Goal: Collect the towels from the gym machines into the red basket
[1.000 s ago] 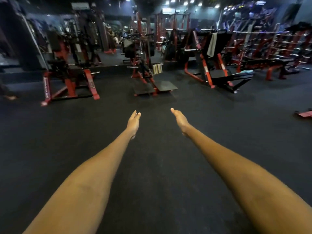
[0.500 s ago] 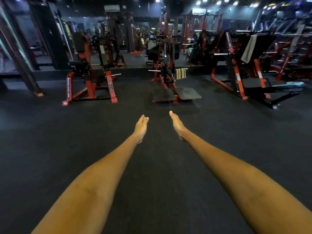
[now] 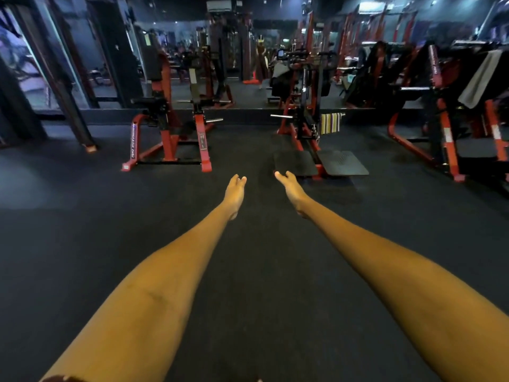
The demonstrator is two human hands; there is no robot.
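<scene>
Left hand [image 3: 234, 192]: yours, fingers straight, holding nothing.
Right hand [image 3: 291, 188]: yours, fingers loosely extended, holding nothing.
Striped towel [image 3: 330, 123]: hangs on centre machine [image 3: 305, 111].
Grey towel [image 3: 480, 79]: draped far right.

One camera only, worn on my head. It looks forward and down along both my outstretched arms, wide-angle, edges bowed. My forearms fill the near frame; my left hand [image 3: 234, 193] and right hand [image 3: 292, 190] sit mid-frame over the black floor [image 3: 82, 244]. Red gym machines [image 3: 170, 139] stand well beyond, far and dim.
</scene>
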